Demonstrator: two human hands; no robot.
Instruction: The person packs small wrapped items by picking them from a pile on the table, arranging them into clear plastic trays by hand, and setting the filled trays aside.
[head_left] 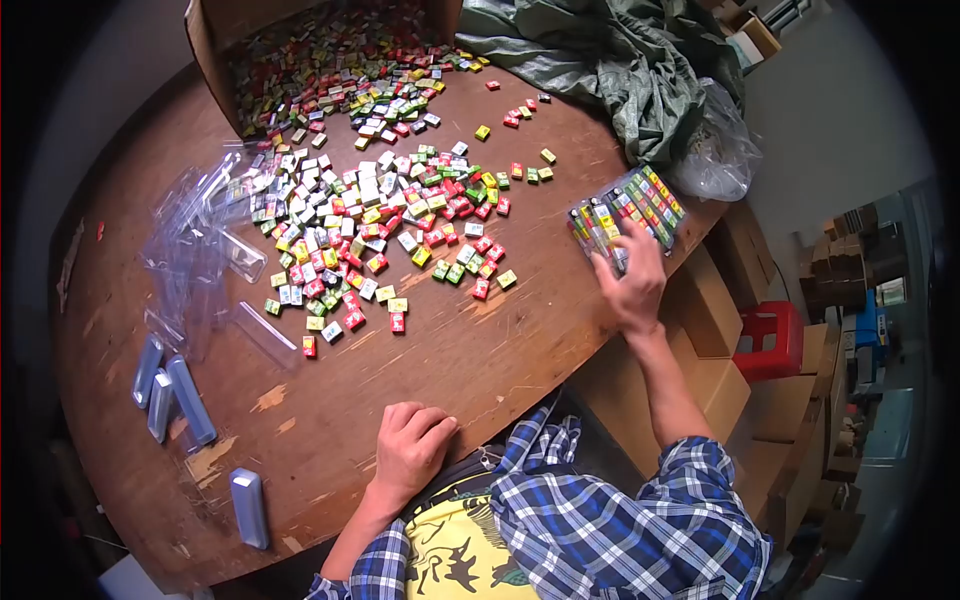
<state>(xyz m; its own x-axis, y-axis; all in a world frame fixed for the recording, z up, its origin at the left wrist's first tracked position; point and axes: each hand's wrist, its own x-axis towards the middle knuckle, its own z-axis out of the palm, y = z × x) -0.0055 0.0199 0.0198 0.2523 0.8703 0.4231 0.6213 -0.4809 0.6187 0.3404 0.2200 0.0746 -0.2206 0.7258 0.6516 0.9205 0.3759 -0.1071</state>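
My right hand (632, 280) reaches over the right side of the table, its thumb and fingers curved at the near edge of a clear plastic pack (655, 200) filled with rows of small colourful boxes. Whether the fingertips grip a box there cannot be made out. Near the front edge of the brown table (440, 360), my left hand (412, 445) rests with its fingers curled, and nothing shows in it. A wide pile of small red, green, yellow and white boxes (375, 215) covers the middle of the table.
An open cardboard box (212, 65) spills more small boxes at the back. Clear plastic cases (195, 240) lie at the left, with several bluish stacked ones (190, 400) nearer. A green tarp (640, 80) and clear bag (722, 150) sit back right. A red stool (775, 340) stands beyond cartons.
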